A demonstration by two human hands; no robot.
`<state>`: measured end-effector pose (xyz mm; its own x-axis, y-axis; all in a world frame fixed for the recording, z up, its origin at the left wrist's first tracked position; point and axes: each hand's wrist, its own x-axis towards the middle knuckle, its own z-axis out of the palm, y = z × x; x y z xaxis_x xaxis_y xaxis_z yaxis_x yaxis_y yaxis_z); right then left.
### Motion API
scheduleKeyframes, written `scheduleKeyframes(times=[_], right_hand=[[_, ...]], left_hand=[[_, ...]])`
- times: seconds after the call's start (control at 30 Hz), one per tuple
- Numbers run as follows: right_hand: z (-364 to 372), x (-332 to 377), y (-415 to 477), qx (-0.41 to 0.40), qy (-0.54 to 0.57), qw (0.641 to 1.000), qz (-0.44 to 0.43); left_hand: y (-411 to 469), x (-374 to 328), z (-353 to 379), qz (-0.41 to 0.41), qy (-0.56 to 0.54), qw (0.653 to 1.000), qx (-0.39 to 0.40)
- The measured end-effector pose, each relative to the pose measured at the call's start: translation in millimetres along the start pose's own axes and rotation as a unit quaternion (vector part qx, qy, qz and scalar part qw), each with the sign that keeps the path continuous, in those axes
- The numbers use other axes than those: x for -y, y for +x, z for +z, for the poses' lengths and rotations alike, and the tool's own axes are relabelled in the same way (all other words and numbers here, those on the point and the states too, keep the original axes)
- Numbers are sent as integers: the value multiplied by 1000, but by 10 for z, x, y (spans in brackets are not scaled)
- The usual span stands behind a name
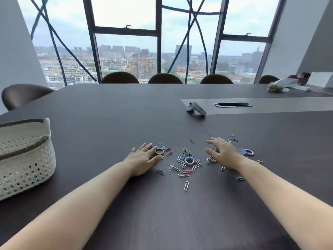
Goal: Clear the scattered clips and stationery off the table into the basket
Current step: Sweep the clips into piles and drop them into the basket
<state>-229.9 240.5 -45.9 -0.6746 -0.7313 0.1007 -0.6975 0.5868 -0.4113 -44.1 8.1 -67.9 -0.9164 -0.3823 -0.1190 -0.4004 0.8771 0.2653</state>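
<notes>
Clips (187,160) lie scattered on the table (108,109) w/ the thickest heap dead centre; take that heap as your landmark. A ring of tape (189,160) sits in the heap. Left of the heap: another ring (159,151), right at your left hand's fingertips, plus a pink clip (169,153). Right of the heap, past your right hand: a blue bit (243,151) touching a third ring (249,152); can't tell what the blue bit is. A few strays lie nearer you than the heap, e.g. one lone clip (186,186), & a few lie beyond it to the right.

Your left hand (144,158) lies flat, palm down, fingers spread wide, holding nothing. Your right hand (223,153) is open too, fingers loosely fanned over clips on its side; nothing gripped as far as shows, tho some clips may hide under the palm.

Why so: both hands bracket the heap, one each side, which looks like the setup for raking strays inward before scooping. Flat palms suit thin wire that's hard to pinch off a smooth top.

Basket (27,156) stands far left of the heap, well apart, by the table edge, mouth up. Its inside isn't visible, so can't tell what's in it. Judging by the clutter, most of the job's ahead.

A grey controller (196,109) lies beyond the heap, well clear; prob not part of the task.
</notes>
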Motion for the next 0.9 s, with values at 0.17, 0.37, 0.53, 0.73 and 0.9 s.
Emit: scheduleKeyframes(times=[0.17, 0.37, 0.53, 0.73, 0.9], right_hand=[[-173, -203, -304, -116, 62, 991, -17], [-334, -743, -441, -122, -33, 976, 178], [-124, -716, -434, 18, -77, 977, 198], [209, -71, -181, 73, -100, 989, 77], [414, 420, -115, 86, -27, 996, 5]], left_hand=[[181, -514, 142, 53, -37, 997, -35], [177, -608, 156, 40, -43, 997, -55], [116, -581, 198, 19, -9, 999, -31], [31, -504, 190, 33, -42, 995, -87], [-37, -353, 149, 34, -42, 995, -80]])
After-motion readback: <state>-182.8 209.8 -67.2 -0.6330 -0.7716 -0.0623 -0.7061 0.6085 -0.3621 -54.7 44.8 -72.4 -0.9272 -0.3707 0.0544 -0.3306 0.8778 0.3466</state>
